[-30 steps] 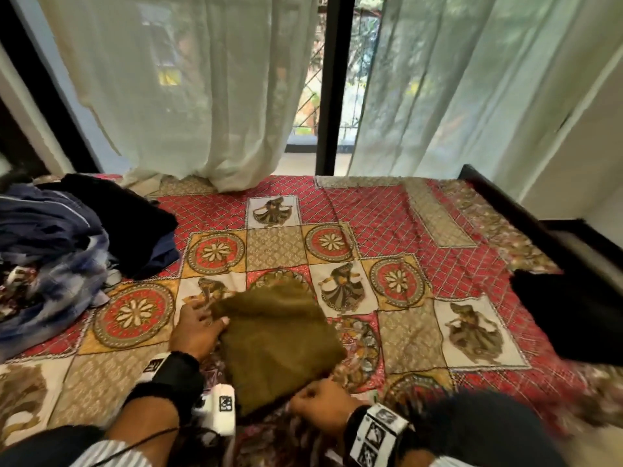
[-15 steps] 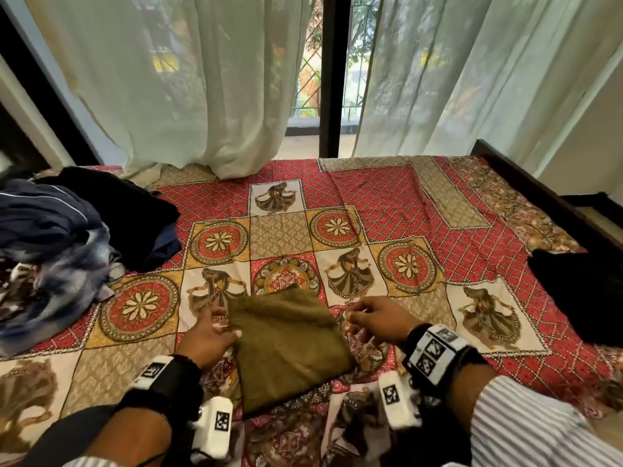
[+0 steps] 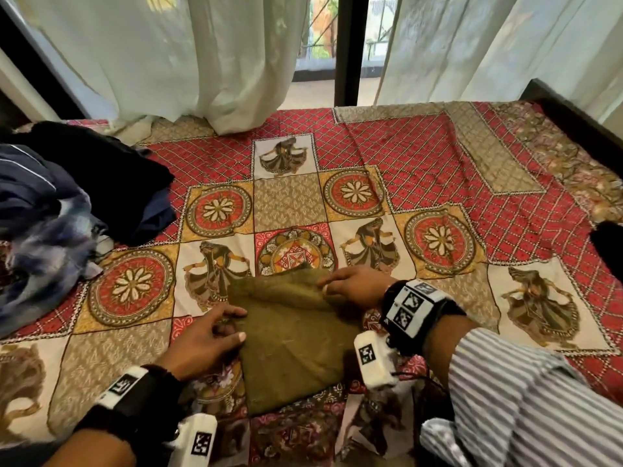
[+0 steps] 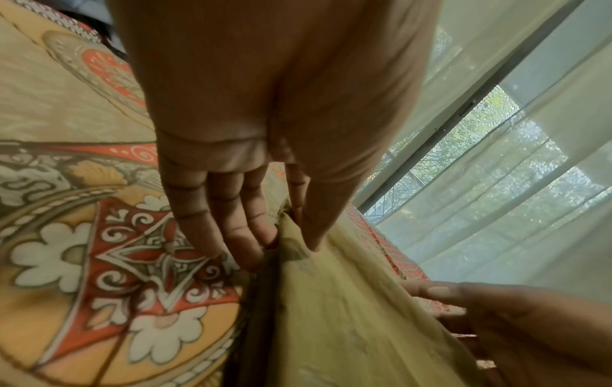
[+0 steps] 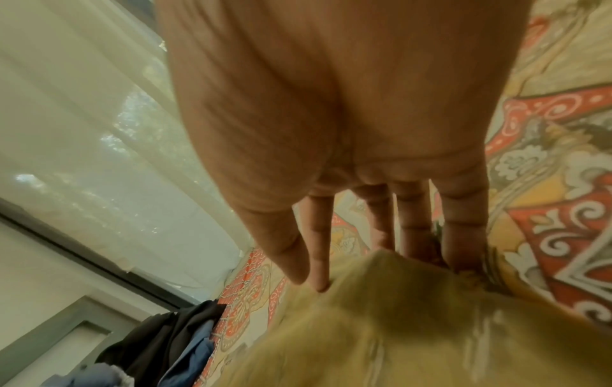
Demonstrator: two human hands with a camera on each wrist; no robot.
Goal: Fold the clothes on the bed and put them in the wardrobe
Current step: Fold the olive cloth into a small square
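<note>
Both hands pinch the folded olive-green cloth garment [image 3: 296, 345] near the bed's [image 3: 438, 156] front edge: left hand [image 3: 205, 338] its left edge, right hand [image 3: 354, 288] its lifted far corner.

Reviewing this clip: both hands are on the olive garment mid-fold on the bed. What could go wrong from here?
1. The right hand pinches only the far edge of the olive garment, which is lifted and curling; a slip would probably let the layer drop askew.
2. The left hand grips just the left edge, so the lower layers might shift or bunch during the fold.
3. The patterned bedsheet already shows creases and may drag with the cloth.
</note>
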